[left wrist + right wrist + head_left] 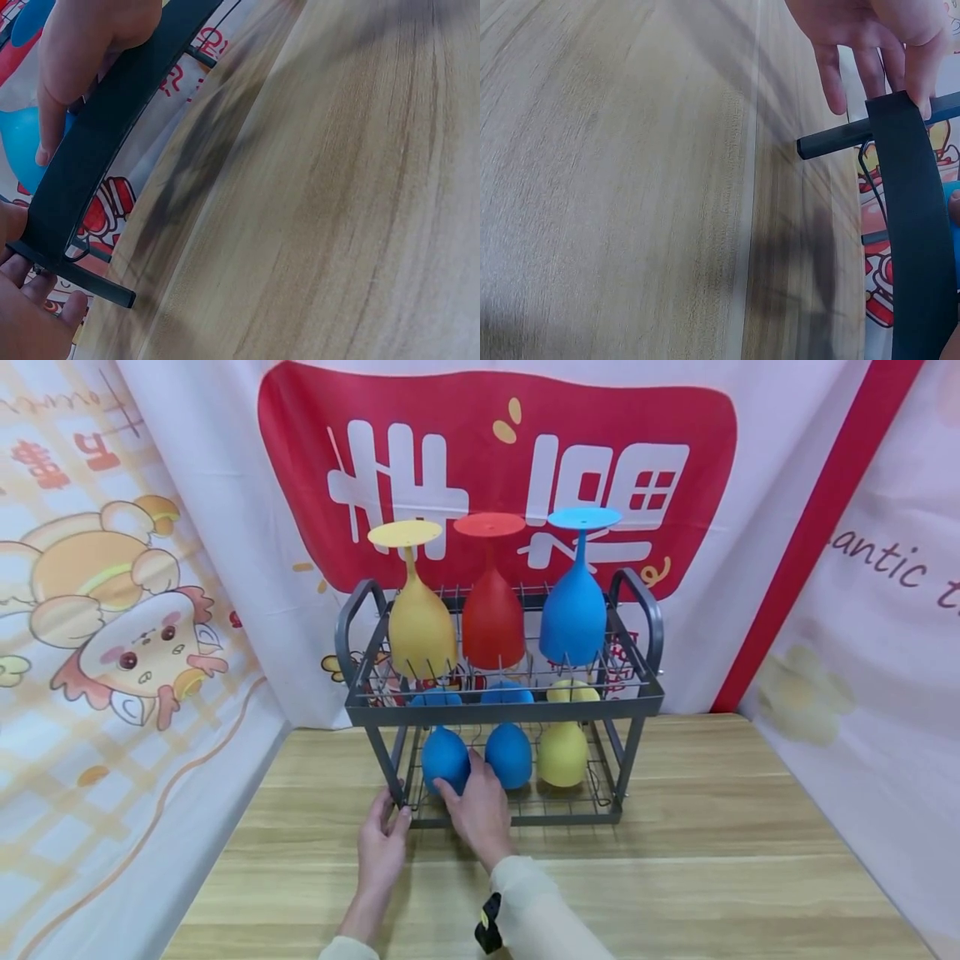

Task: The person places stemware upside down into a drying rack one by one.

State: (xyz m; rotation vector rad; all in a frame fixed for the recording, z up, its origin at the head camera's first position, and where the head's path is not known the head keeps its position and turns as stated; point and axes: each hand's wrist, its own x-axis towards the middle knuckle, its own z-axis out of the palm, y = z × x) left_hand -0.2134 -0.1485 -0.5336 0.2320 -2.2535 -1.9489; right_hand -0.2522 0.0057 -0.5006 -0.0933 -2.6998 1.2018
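Observation:
A dark grey two-tier wire rack (502, 715) stands on the wooden table, with upside-down plastic goblets on both tiers. My left hand (382, 850) grips its lower front left corner; in the left wrist view the thumb lies on the front bar (94, 157), with fingers around the leg below. Reaching in on the lower tier, my right hand (482, 806) holds the bowl of the left blue goblet (441, 755), thumb on its near side. Beside it stand another blue goblet (509, 758) and a yellow goblet (564, 756), their feet partly hidden by the upper tier.
On the upper tier stand a yellow goblet (422, 627), a red goblet (492, 622) and a blue goblet (574, 618), feet upward. Curved handles (654, 618) rise at the rack's ends. Printed cloth (300, 635) hangs behind and at both sides of the table (720, 860).

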